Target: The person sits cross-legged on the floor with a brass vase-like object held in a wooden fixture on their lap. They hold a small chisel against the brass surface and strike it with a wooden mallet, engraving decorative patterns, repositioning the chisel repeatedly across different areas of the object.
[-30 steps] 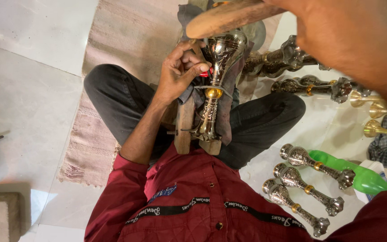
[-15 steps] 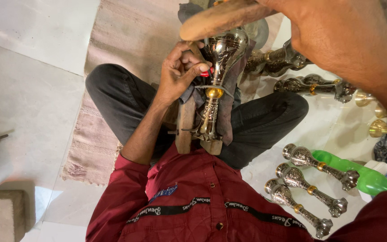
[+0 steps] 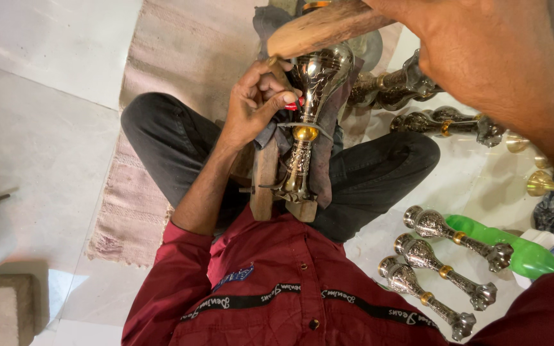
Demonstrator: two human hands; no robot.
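Seated cross-legged figure in a maroon shirt (image 3: 277,301) and dark trousers (image 3: 161,138), seen from overhead on a pale tiled floor (image 3: 40,128), partly over a woven pinkish mat (image 3: 181,57) that runs toward the floor's far edge. An embossed silver-and-brass vase-shaped piece (image 3: 306,115) lies along a wooden block (image 3: 265,182) in the lap, its bulbous cup pointing away from the body and a dark cloth (image 3: 325,160) under it. The right hand (image 3: 482,51), large in the upper foreground, is closed around a wooden mallet (image 3: 325,25) held just above the cup. The left hand (image 3: 254,102) has its fingers pressed together, pinching a thin punch-like tool with a red tip (image 3: 292,106) against the cup's neck. Three finished silver stems (image 3: 447,266) lie side by side near a green plastic bottle (image 3: 514,247) toward the floor's right edge; more metal pieces (image 3: 444,122) lie beyond the knee.
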